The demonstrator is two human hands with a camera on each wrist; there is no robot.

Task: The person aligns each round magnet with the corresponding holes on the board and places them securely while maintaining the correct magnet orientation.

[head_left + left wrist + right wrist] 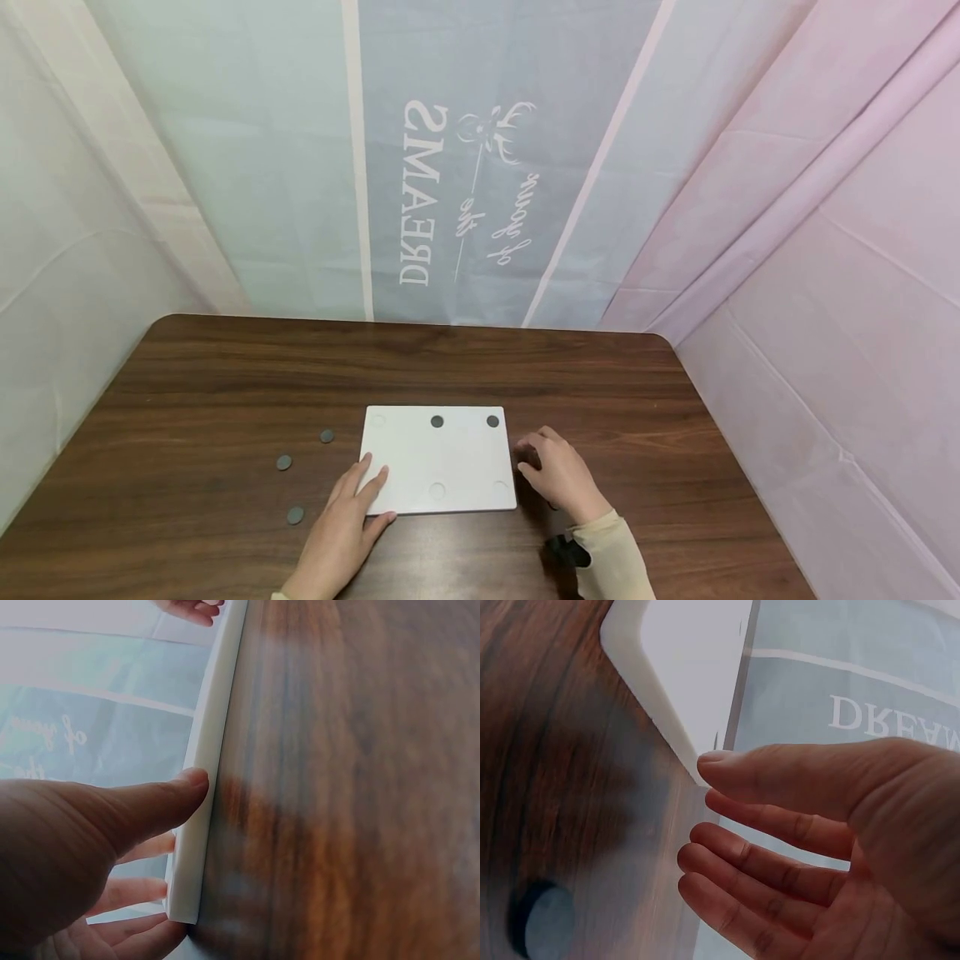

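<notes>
A white board (442, 454) lies flat on the wooden table. Two dark discs sit on it, one at the top middle (437, 422) and one at the top right (492, 422); faint round outlines mark other spots. My left hand (337, 529) rests at its lower left corner, fingers spread, and in the left wrist view the thumb of that hand (112, 832) touches the board's edge (199, 795). Just right of the board is my right hand (561, 475), its fingers loosely bent. The right wrist view shows nothing held in that hand (802, 840).
Three grey discs, upper (327, 436), middle (284, 462) and lower (296, 515), lie left of the board on the table (225, 383). Another disc (549, 922) is on the wood near my right hand. Fabric (300, 150) with printed lettering hangs behind the table.
</notes>
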